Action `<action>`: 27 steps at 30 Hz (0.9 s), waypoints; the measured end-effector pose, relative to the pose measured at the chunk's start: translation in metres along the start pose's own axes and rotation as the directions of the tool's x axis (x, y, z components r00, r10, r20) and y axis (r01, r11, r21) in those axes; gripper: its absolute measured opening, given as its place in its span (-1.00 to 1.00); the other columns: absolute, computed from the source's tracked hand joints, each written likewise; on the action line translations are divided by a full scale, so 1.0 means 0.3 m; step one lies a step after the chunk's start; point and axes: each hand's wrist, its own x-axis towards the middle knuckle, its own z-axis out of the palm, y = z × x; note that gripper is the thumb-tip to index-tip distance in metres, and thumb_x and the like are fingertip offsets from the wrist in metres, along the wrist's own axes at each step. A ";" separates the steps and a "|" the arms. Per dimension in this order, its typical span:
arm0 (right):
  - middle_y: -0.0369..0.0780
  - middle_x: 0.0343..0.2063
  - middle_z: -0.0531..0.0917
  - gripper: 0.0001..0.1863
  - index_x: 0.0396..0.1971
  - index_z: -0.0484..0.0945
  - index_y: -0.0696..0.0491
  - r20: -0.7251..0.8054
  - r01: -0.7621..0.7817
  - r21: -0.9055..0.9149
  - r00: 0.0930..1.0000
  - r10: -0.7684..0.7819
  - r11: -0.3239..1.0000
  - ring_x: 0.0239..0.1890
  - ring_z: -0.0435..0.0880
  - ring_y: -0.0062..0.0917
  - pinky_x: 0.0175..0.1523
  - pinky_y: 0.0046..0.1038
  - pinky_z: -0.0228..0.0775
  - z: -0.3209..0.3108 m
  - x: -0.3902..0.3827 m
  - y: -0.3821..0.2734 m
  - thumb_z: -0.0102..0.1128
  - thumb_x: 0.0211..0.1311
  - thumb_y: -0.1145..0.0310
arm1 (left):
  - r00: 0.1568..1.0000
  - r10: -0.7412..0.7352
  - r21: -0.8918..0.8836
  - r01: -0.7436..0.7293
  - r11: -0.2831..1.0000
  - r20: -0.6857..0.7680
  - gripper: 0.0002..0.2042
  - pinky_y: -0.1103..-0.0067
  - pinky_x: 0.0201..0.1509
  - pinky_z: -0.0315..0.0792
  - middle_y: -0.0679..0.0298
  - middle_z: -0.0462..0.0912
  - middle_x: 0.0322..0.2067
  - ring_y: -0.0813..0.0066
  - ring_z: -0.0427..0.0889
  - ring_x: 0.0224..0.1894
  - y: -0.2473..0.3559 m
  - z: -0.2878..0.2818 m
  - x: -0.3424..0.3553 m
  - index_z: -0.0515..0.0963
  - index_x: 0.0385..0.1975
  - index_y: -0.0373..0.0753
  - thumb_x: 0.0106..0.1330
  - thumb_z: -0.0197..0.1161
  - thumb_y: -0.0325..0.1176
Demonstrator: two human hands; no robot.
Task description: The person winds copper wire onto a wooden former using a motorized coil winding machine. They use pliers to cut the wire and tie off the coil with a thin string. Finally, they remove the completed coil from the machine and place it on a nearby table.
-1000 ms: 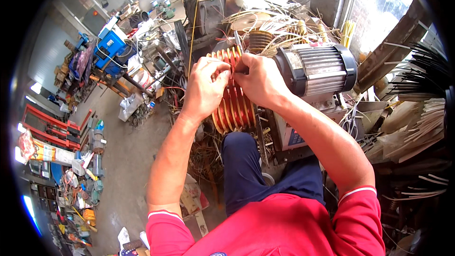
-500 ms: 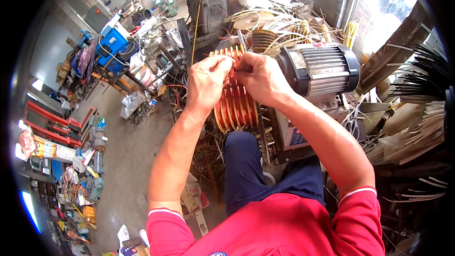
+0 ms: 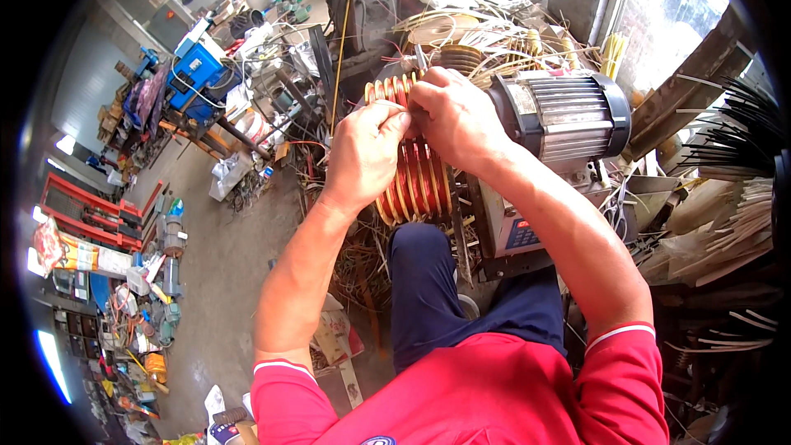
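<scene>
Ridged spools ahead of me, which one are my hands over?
The red-wound spool with gold ridges, nearest you, with the left hand and right hand over it. The brown spool sits farther back, without red winding visible.

Nothing printed or lit can be read clearly. A pale label [image 3: 525, 102] sits on the finned grey motor [image 3: 573, 119], and the control box [image 3: 499, 231] below it carries a blue keypad [image 3: 522, 236] with a small red-lit display [image 3: 522, 224], its reading too small to tell. A blue-and-white badge [image 3: 379, 441], cut off by the lower edge, marks the red shirt [image 3: 461, 387], its lettering equally unreadable.
</scene>
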 end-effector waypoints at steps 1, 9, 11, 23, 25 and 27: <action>-0.09 -0.29 0.58 -0.79 -0.34 0.54 0.13 0.026 -0.056 -0.023 0.998 0.057 0.998 -0.18 0.60 -0.11 -0.06 -0.17 0.46 -0.010 -0.004 -0.004 0.37 0.11 0.38 | 0.998 -0.032 -0.084 0.036 0.996 0.051 -0.83 0.50 -0.17 0.54 0.14 0.76 -0.34 0.49 0.71 -0.29 0.006 -0.009 0.006 0.63 -0.25 -0.43 0.44 0.15 -0.45; -0.09 -0.31 0.60 -0.79 -0.29 0.63 0.13 0.068 -0.234 0.025 0.970 0.232 0.972 -0.17 0.63 -0.15 -0.04 -0.22 0.51 -0.029 -0.063 -0.102 0.36 0.16 0.32 | 0.974 0.112 0.009 -0.116 0.993 0.197 -0.70 0.45 0.18 0.49 0.06 0.73 -0.13 0.38 0.67 0.01 -0.037 -0.054 0.111 0.61 0.01 -0.42 0.33 0.10 -0.59; -0.10 -0.31 0.60 -0.80 -0.29 0.62 0.12 0.076 -0.216 0.016 0.974 0.215 0.976 -0.16 0.63 -0.14 -0.04 -0.21 0.50 -0.025 -0.061 -0.086 0.34 0.16 0.33 | 0.959 0.147 0.064 -0.167 0.984 0.244 -0.74 0.45 0.09 0.52 0.05 0.74 -0.19 0.37 0.69 -0.06 -0.029 -0.038 0.117 0.64 -0.05 -0.40 0.30 0.15 -0.59; -0.06 -0.32 0.60 -0.85 -0.36 0.57 0.10 -0.002 -0.038 -0.074 0.999 0.038 0.997 -0.15 0.60 -0.12 -0.03 -0.17 0.47 -0.004 -0.020 -0.027 0.26 0.01 0.46 | 0.984 -0.050 -0.061 0.061 0.996 0.171 -0.87 0.56 -0.06 0.56 0.22 0.75 -0.24 0.57 0.68 -0.21 -0.021 -0.028 0.032 0.65 -0.19 -0.42 0.33 0.25 -0.58; -0.06 -0.32 0.58 -0.86 -0.34 0.54 0.11 -0.011 -0.139 -0.078 0.990 0.138 0.987 -0.16 0.58 -0.10 -0.04 -0.15 0.45 -0.010 -0.037 -0.029 0.28 0.09 0.45 | 0.969 -0.118 -0.173 0.157 0.972 0.217 -0.83 0.59 0.04 0.53 0.23 0.74 -0.20 0.58 0.66 -0.12 -0.019 -0.056 0.053 0.61 -0.09 -0.43 0.39 0.15 -0.60; -0.04 -0.30 0.57 -0.83 -0.32 0.52 0.14 0.035 -0.257 -0.034 0.965 0.258 0.966 -0.14 0.57 -0.08 -0.02 -0.13 0.43 -0.029 -0.047 -0.065 0.29 0.20 0.39 | 0.979 -0.069 -0.156 0.100 0.983 0.191 -0.78 0.62 0.14 0.49 0.21 0.72 -0.12 0.58 0.64 -0.03 -0.042 -0.071 0.086 0.57 -0.01 -0.42 0.42 0.07 -0.64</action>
